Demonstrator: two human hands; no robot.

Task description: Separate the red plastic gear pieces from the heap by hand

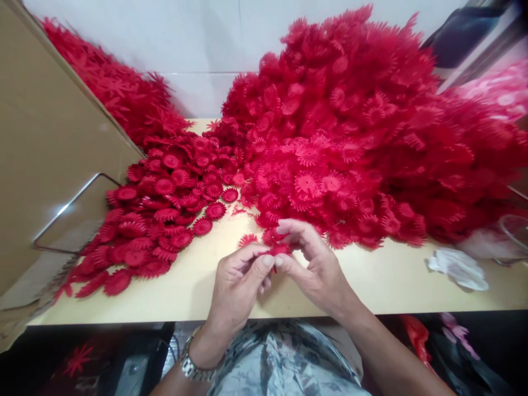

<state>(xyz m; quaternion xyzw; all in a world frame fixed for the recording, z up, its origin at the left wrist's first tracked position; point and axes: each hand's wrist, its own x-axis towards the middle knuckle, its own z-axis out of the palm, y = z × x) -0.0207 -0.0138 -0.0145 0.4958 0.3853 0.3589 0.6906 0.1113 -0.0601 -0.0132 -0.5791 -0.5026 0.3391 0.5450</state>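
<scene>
Close to the table's front edge, my left hand (243, 280) and my right hand (311, 267) meet at their thumbs. Both pinch one small red fringed flower piece (280, 249), mostly covered by my fingers. Just beyond them another red fringed piece (248, 240) lies on the yellow table (371, 280). Behind my right hand rises a big heap of loose red fringed flower pieces (309, 181). To the left spreads a lower pile of round red pieces with curled-up edges (165, 187).
A cardboard box (61, 126) leans in at the left, with a bent metal rod (66, 206) beside it. Red star-shaped pieces (115, 88) pile up behind it. White crumpled plastic (457, 268) lies at the right, and pink pieces (499, 91) sit at the far right.
</scene>
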